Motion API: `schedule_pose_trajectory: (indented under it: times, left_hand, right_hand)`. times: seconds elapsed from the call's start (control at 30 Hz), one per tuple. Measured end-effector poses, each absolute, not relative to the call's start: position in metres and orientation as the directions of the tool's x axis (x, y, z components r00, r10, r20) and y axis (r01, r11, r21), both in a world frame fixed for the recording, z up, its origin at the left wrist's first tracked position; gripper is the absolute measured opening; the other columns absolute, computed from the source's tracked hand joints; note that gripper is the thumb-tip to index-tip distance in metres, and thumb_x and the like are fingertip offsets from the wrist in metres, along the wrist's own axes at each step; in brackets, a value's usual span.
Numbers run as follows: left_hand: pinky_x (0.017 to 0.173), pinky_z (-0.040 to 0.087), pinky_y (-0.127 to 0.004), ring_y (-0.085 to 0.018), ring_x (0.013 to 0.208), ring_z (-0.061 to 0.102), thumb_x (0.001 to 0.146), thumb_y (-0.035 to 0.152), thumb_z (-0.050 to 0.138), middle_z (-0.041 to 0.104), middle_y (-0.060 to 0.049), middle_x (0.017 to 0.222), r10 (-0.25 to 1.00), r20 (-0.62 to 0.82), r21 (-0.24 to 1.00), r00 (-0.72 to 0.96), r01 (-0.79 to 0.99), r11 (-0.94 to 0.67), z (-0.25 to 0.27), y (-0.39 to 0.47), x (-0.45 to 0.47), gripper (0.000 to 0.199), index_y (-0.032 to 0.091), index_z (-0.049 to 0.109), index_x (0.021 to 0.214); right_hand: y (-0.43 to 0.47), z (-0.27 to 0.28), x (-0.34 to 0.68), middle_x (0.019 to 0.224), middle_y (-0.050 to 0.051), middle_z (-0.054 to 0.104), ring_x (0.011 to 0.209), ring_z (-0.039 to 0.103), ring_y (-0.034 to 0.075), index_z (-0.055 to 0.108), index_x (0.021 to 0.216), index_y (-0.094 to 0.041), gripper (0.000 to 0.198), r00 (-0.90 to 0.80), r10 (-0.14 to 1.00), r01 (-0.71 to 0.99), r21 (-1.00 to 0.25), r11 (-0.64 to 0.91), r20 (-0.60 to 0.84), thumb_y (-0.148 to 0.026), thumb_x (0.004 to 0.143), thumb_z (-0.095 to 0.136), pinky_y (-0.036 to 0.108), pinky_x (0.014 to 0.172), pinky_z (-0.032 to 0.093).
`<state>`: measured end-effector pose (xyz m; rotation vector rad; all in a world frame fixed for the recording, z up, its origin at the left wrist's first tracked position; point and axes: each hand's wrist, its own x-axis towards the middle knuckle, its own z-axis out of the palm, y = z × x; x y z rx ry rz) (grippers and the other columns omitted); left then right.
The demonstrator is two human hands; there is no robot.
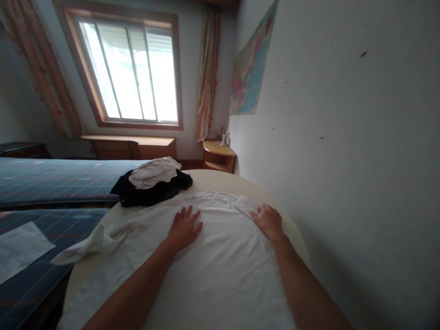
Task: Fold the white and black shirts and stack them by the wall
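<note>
A white shirt [220,266] lies spread over a round cream table [240,181], its collar end away from me. One long sleeve [85,247] stretches out to the left, with its end past the table's edge. My left hand [185,227] rests flat on the shirt's upper left part, fingers spread. At the upper right edge of the shirt, my right hand [268,220] has its fingers curled in on the fabric. Folds run from that hand toward the collar. The other sleeve cannot be made out.
A pile of black clothing [147,195] with a crumpled white garment [156,172] on top sits at the table's far left. Blue plaid mattresses [62,178] and a paper sheet [24,250] lie leftward. A wall [343,183] borders the right. Behind stands a corner shelf [220,149].
</note>
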<state>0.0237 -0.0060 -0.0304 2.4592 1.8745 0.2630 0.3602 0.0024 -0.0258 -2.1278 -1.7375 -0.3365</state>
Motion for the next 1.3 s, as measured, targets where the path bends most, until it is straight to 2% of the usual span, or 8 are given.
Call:
schedule_pose_trajectory:
  times: [0.07, 0.37, 0.6, 0.77, 0.9, 1.07, 1.2, 1.3]
  left_hand:
    - [0.117, 0.021, -0.049, -0.033, 0.147, 0.023, 0.096, 0.048, 0.039, 0.027, -0.008, 0.160, 0.961, 0.108, 0.134, 0.255, 0.954, -0.269, -0.030, -0.006, 0.024, 0.055, 0.030, 0.040, 0.148]
    - [0.117, 0.021, -0.048, -0.033, 0.147, 0.024, 0.096, 0.048, 0.039, 0.029, -0.008, 0.159, 0.959, 0.127, 0.128, 0.253, 0.955, -0.269, -0.033, -0.005, 0.024, 0.054, 0.030, 0.041, 0.147]
    - [0.117, 0.021, -0.049, -0.033, 0.146, 0.024, 0.096, 0.048, 0.039, 0.030, -0.008, 0.159, 0.958, 0.139, 0.131, 0.253, 0.954, -0.271, -0.034, -0.005, 0.024, 0.054, 0.029, 0.043, 0.147]
    - [0.117, 0.021, -0.049, -0.034, 0.147, 0.023, 0.096, 0.048, 0.038, 0.030, -0.009, 0.159, 0.959, 0.135, 0.142, 0.251, 0.952, -0.269, -0.032, -0.007, 0.024, 0.055, 0.029, 0.042, 0.147]
    - [0.117, 0.021, -0.050, -0.033, 0.147, 0.024, 0.096, 0.048, 0.038, 0.029, -0.008, 0.160, 0.959, 0.134, 0.145, 0.252, 0.952, -0.270, -0.031, -0.007, 0.023, 0.054, 0.029, 0.042, 0.147]
    - [0.117, 0.021, -0.050, -0.033, 0.147, 0.023, 0.096, 0.049, 0.037, 0.029, -0.008, 0.160, 0.958, 0.135, 0.142, 0.253, 0.952, -0.272, -0.032, -0.006, 0.023, 0.055, 0.030, 0.042, 0.147]
    - [0.117, 0.021, -0.050, -0.033, 0.147, 0.023, 0.096, 0.048, 0.038, 0.028, -0.008, 0.160, 0.960, 0.127, 0.144, 0.251, 0.953, -0.268, -0.031, -0.006, 0.023, 0.055, 0.030, 0.041, 0.147]
    - [0.117, 0.020, -0.051, -0.033, 0.147, 0.022, 0.096, 0.048, 0.037, 0.028, -0.008, 0.160, 0.960, 0.121, 0.152, 0.253, 0.951, -0.270, -0.029, -0.008, 0.024, 0.055, 0.029, 0.040, 0.148]
  right_hand:
    - [0.003, -0.028, 0.363, 0.114, 0.016, 0.068, 0.109, 0.059, 0.027, 0.070, 0.104, -0.016, 0.038, 0.237, 0.901, 0.970, -0.138, -0.199, 0.364, -0.047, 0.086, 0.057, 0.038, 0.096, 0.040]
    - [0.007, -0.020, 0.356, 0.101, 0.012, 0.070, 0.100, 0.063, 0.025, 0.064, 0.096, -0.017, 0.022, 0.253, 0.916, 0.965, -0.147, -0.216, 0.313, -0.034, 0.093, 0.051, 0.034, 0.088, 0.040]
    - [0.007, -0.010, 0.351, 0.094, 0.012, 0.070, 0.089, 0.067, 0.022, 0.049, 0.109, -0.017, 0.027, 0.405, 0.879, 0.877, -0.380, -0.294, 0.253, -0.036, 0.100, 0.033, 0.029, 0.073, 0.040]
    - [0.006, -0.010, 0.355, 0.089, 0.009, 0.070, 0.086, 0.067, 0.022, 0.049, 0.103, -0.019, 0.025, 0.449, 0.862, 0.843, -0.431, -0.322, 0.234, -0.038, 0.100, 0.034, 0.029, 0.072, 0.039]
    - [0.004, -0.011, 0.355, 0.088, 0.008, 0.069, 0.078, 0.065, 0.021, 0.049, 0.103, -0.019, 0.019, 0.424, 0.820, 0.853, -0.473, -0.219, 0.386, -0.035, 0.097, 0.041, 0.027, 0.066, 0.037]
    - [-0.003, 0.005, 0.345, 0.101, 0.012, 0.069, 0.083, 0.064, 0.021, 0.052, 0.106, -0.016, 0.016, 0.271, 0.737, 0.952, -0.286, -0.110, 0.619, -0.025, 0.094, 0.046, 0.029, 0.073, 0.037]
    - [-0.014, 0.021, 0.322, 0.114, 0.013, 0.068, 0.102, 0.062, 0.024, 0.055, 0.114, -0.017, 0.023, 0.071, 0.786, 0.976, -0.206, 0.073, 0.614, -0.028, 0.095, 0.047, 0.034, 0.092, 0.036]
    - [-0.021, 0.025, 0.307, 0.112, 0.010, 0.069, 0.097, 0.064, 0.021, 0.055, 0.119, -0.019, 0.030, -0.104, 0.810, 0.929, -0.234, 0.286, 0.577, -0.038, 0.097, 0.047, 0.033, 0.096, 0.037]
